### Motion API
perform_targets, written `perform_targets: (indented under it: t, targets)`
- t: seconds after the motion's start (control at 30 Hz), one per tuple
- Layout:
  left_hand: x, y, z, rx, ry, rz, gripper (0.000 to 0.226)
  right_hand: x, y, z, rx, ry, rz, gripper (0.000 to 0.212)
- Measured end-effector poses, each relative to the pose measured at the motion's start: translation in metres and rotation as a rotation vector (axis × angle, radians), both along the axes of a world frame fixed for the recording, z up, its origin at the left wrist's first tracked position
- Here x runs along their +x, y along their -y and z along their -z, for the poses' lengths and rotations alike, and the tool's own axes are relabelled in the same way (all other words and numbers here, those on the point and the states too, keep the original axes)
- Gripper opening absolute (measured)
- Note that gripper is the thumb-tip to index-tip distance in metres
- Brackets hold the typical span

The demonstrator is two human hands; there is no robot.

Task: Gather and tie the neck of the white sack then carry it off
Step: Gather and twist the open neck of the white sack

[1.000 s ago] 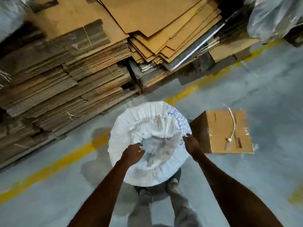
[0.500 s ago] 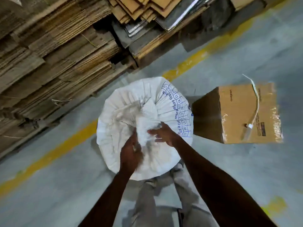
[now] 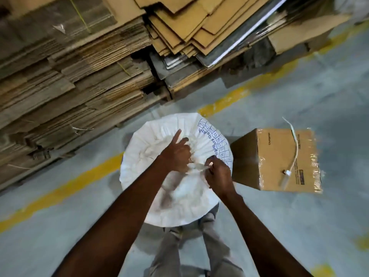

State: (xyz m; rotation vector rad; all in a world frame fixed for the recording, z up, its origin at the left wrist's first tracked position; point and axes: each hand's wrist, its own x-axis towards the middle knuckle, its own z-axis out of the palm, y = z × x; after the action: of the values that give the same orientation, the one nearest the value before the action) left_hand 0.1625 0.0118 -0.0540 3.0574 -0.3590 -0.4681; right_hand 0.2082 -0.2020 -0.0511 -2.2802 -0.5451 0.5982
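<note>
A full white sack (image 3: 157, 208) with blue printed lettering stands on the grey floor right in front of my legs, seen from above. Its top cloth is bunched toward the middle. My left hand (image 3: 176, 154) presses on the gathered neck, index finger stretched out, the other fingers curled into the cloth. My right hand (image 3: 218, 172) is closed on the bunched cloth just right of it, pinching a fold between thumb and fingers. The two hands almost touch. The neck itself is mostly hidden under them.
A taped cardboard box (image 3: 279, 160) with a white strap (image 3: 294, 148) lying on its top stands right beside the sack. Stacks of flattened cardboard (image 3: 79, 66) fill the far side. A yellow floor line (image 3: 65, 188) runs diagonally behind the sack.
A second ago both hands held the wide-open rim apart. They came together at the middle, and the mouth is now pulled shut into a bunch under them. The view tilted slightly.
</note>
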Motion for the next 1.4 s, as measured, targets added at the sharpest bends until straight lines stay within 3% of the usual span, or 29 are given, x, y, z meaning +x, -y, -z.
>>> perform_targets:
  t: [0.17, 0.27, 0.33, 0.37, 0.4, 0.47, 0.53, 0.57, 0.67, 0.73, 0.83, 0.93, 0.97, 1.03, 1.13, 1.23, 1.33, 1.4]
  targets:
    - [-0.004, 0.001, -0.042, -0.085, 0.255, -0.167, 0.015, 0.033, 0.02, -0.027, 0.15, 0.022, 0.458, 0.02]
    - [-0.011, 0.03, -0.038, -0.26, 0.096, -0.054, 0.018, 0.039, 0.001, -0.058, 0.207, -0.092, 0.611, 0.025]
    - [-0.024, 0.054, -0.04, -0.469, -0.027, -0.2, 0.021, 0.042, -0.012, -0.07, 0.267, -0.183, 0.689, 0.028]
    - [-0.031, 0.064, -0.046, -0.605, -0.074, -0.369, 0.025, 0.046, -0.017, -0.076, 0.299, -0.216, 0.714, 0.029]
    - [-0.038, 0.075, -0.05, -0.752, -0.13, -0.564, 0.033, 0.05, -0.019, -0.078, 0.334, -0.25, 0.746, 0.03]
    - [-0.045, 0.091, -0.053, -0.961, -0.193, -0.865, 0.072, 0.054, -0.022, -0.086, 0.397, -0.342, 0.812, 0.036]
    - [-0.048, 0.106, -0.054, -0.901, -0.154, -0.954, 0.106, 0.054, -0.023, -0.097, 0.381, -0.388, 0.817, 0.038]
    - [-0.048, 0.111, -0.05, -0.838, -0.117, -0.969, 0.106, 0.054, -0.023, -0.102, 0.354, -0.405, 0.795, 0.035]
    - [-0.044, 0.107, -0.042, -0.748, 0.085, -1.056, 0.044, 0.054, -0.015, -0.102, 0.347, -0.51, 0.578, 0.026]
    - [-0.044, 0.087, -0.041, -0.692, 0.191, -1.091, 0.024, 0.06, 0.001, -0.101, 0.345, -0.63, 0.338, 0.031]
    - [-0.048, 0.053, -0.051, -0.562, 0.169, -1.086, 0.02, 0.06, 0.033, -0.09, 0.244, -0.72, 0.08, 0.071]
    - [-0.056, 0.046, -0.069, -0.55, 0.075, -1.025, 0.03, 0.041, 0.039, -0.079, 0.007, -0.474, -0.121, 0.127]
    - [-0.059, 0.05, -0.076, -0.564, 0.051, -0.98, 0.032, 0.034, 0.033, -0.074, 0.001, -0.44, -0.212, 0.133]
    - [-0.059, 0.06, -0.088, -0.522, 0.036, -0.879, 0.036, 0.019, 0.014, -0.085, 0.087, -0.5, -0.249, 0.111]
    - [-0.059, 0.073, -0.095, -0.279, -0.024, -0.837, 0.038, 0.012, -0.019, -0.083, 0.157, -0.401, -0.31, 0.117]
    - [-0.062, 0.071, -0.097, -0.131, -0.136, -0.972, 0.036, 0.007, -0.033, -0.067, 0.155, -0.309, -0.427, 0.107]
    - [-0.066, 0.064, -0.094, -0.23, -0.223, -1.075, 0.047, 0.0, -0.028, -0.058, 0.124, -0.224, -0.43, 0.085]
    - [-0.069, 0.064, -0.089, -0.487, -0.232, -1.086, 0.046, 0.002, -0.02, -0.051, 0.153, -0.168, -0.379, 0.058]
